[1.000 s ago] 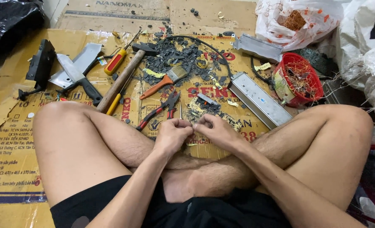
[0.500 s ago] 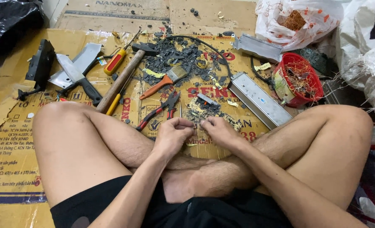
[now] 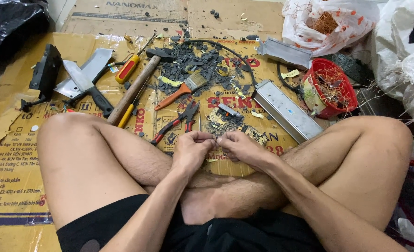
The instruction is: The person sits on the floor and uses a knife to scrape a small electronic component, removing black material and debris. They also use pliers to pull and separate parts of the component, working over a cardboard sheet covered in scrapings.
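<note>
I sit cross-legged on flattened cardboard. My left hand and my right hand meet just above my crossed shins, fingertips pinched together on a tiny part that is too small to identify. Just beyond my fingers lie red-handled pliers and a small broken circuit piece. A heap of dark scrap fragments spreads further back.
A wooden-handled hammer, an orange-handled brush, a red-and-yellow screwdriver, a cleaver and a black block lie at left. A metal casing, a red bucket of wire and plastic bags stand right.
My hands have stayed at the same spot; the fingers have shifted slightly around the small part. Nothing else has moved.
</note>
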